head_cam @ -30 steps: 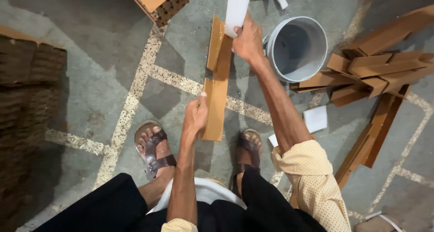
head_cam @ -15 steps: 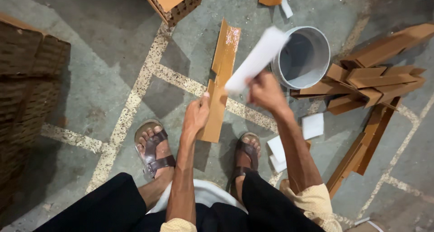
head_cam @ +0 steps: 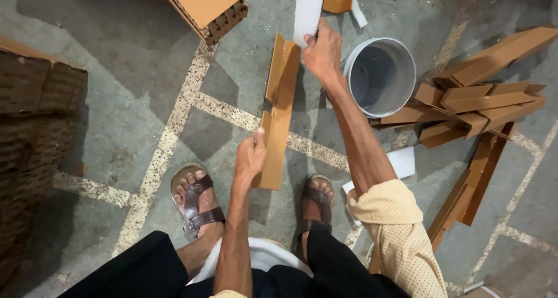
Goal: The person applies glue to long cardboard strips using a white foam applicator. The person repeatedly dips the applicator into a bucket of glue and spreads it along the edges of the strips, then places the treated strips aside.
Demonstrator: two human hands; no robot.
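Observation:
A long brown cardboard angle strip (head_cam: 281, 106) lies lengthwise on the floor between my feet. My left hand (head_cam: 250, 157) grips its near end. My right hand (head_cam: 321, 51) reaches forward to the strip's far end and pinches a white paper strip (head_cam: 308, 7) that runs up out of view. A white bucket (head_cam: 381, 76) stands just to the right of that hand.
A pile of brown cardboard angle pieces (head_cam: 482, 100) lies at the right, with more leaning beside my right leg. Honeycomb cardboard blocks sit at the top (head_cam: 209, 4) and along the left edge (head_cam: 35, 124). White paper scraps (head_cam: 404, 161) lie near my right foot.
My right hand, which had pulled back toward me with the white paper strip half a second ago, has stretched forward again to the far end of the cardboard strip. The left hand has stayed put.

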